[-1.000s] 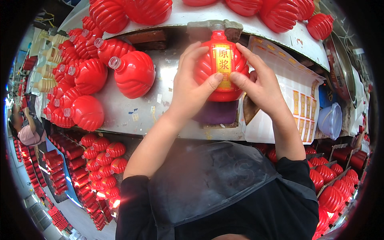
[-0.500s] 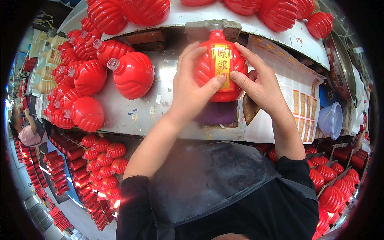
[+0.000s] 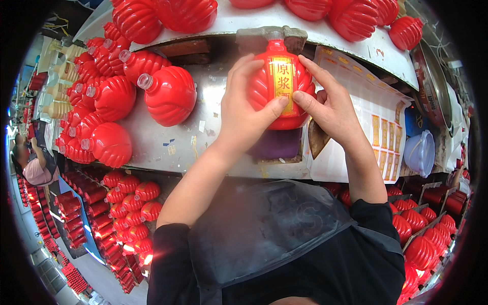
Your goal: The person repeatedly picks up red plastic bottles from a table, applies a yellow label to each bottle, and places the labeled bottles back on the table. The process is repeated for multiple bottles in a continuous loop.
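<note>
A round red bottle point(image 3: 259, 85) with ribbed sides lies on a purple pad point(image 3: 277, 144), its neck pointing away from me against a worn grey block point(image 3: 295, 38). Down its front runs a gold label point(image 3: 282, 76) with a red border. My left hand point(image 3: 246, 94) cups the bottle's left side, thumb pressed on the label's lower part. Around the right side wraps my right hand point(image 3: 328, 101), its thumb also on the label's lower end and its fingers reaching toward the bottle's shoulder. Under the right palm, part of a brown piece point(image 3: 319, 140) shows.
Right of the bottle lies a label sheet point(image 3: 356, 101) with rows of gold labels. Several unlabelled red bottles point(image 3: 170, 96) crowd the bench's left side. More stand on the raised white shelf point(image 3: 244, 18) ahead. A pale blue bucket point(image 3: 420, 152) sits at the right.
</note>
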Action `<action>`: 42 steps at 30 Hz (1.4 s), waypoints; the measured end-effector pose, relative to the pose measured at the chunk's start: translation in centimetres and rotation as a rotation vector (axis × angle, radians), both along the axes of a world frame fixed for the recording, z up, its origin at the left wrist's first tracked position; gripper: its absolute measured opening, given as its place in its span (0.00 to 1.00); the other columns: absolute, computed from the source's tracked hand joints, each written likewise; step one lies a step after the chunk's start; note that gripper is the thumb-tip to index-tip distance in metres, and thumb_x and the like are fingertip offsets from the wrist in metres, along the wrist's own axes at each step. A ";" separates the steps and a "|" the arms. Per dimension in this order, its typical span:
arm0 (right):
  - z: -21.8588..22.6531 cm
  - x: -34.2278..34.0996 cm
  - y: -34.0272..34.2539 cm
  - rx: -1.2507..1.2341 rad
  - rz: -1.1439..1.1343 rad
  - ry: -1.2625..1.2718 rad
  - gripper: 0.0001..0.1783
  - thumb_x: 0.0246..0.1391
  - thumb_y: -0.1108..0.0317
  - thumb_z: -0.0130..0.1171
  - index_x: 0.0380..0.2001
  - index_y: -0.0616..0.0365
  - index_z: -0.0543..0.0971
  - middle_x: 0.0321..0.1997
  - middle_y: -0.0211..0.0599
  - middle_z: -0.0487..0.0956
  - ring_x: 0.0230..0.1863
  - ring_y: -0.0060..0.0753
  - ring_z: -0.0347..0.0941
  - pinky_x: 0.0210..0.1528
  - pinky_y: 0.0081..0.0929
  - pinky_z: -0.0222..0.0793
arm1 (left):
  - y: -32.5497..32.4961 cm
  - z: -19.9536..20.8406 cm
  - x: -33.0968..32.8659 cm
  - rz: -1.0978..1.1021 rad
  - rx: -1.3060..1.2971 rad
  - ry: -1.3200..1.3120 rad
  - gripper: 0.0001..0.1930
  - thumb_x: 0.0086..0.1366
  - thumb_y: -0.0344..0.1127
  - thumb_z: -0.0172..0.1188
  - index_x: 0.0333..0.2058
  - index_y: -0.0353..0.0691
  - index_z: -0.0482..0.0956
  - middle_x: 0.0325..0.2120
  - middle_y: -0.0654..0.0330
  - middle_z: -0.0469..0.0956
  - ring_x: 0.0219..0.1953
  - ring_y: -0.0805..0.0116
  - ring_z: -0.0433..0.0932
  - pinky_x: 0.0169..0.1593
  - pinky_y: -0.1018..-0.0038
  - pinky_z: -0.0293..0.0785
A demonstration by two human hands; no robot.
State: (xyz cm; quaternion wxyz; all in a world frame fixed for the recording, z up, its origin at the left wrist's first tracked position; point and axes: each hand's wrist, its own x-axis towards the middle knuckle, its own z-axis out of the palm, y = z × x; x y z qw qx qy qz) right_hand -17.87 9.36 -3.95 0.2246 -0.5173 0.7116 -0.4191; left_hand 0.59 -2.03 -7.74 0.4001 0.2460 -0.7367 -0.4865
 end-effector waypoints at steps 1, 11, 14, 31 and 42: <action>0.3 -0.2 -0.3 -0.010 0.004 -0.022 0.33 0.64 0.55 0.65 0.68 0.59 0.75 0.58 0.46 0.81 0.50 0.31 0.75 0.51 0.27 0.70 | 0.0 0.1 0.0 0.004 -0.002 -0.007 0.38 0.57 0.40 0.77 0.62 0.36 0.69 0.67 0.42 0.65 0.68 0.47 0.69 0.70 0.58 0.66; 4.9 -0.5 -2.4 -0.205 0.301 0.094 0.18 0.56 0.78 0.66 0.51 0.62 0.82 0.46 0.33 0.84 0.43 0.29 0.83 0.44 0.23 0.78 | -0.1 0.0 0.0 0.027 -0.066 -0.025 0.39 0.54 0.40 0.77 0.62 0.37 0.70 0.67 0.42 0.67 0.68 0.45 0.69 0.70 0.58 0.66; 4.8 0.0 -3.1 -0.399 0.211 0.499 0.17 0.54 0.79 0.65 0.48 0.59 0.83 0.43 0.41 0.85 0.41 0.48 0.83 0.43 0.36 0.79 | -0.1 -0.3 0.0 0.023 -0.096 -0.024 0.37 0.57 0.42 0.76 0.62 0.37 0.70 0.67 0.42 0.67 0.69 0.45 0.68 0.70 0.57 0.66; 2.5 2.1 1.5 -0.604 0.326 0.713 0.12 0.49 0.71 0.69 0.40 0.55 0.88 0.43 0.37 0.87 0.41 0.37 0.85 0.40 0.31 0.79 | -0.6 -0.3 0.7 -0.053 -0.032 0.009 0.23 0.73 0.37 0.53 0.63 0.34 0.70 0.69 0.43 0.64 0.72 0.47 0.63 0.75 0.58 0.56; 3.0 -2.0 -4.2 -0.316 0.063 0.457 0.14 0.58 0.71 0.65 0.48 0.55 0.83 0.34 0.44 0.85 0.34 0.51 0.83 0.38 0.42 0.78 | -2.7 1.5 -0.3 -0.181 0.231 -0.035 0.34 0.68 0.35 0.63 0.69 0.34 0.60 0.64 0.51 0.66 0.67 0.63 0.65 0.72 0.65 0.59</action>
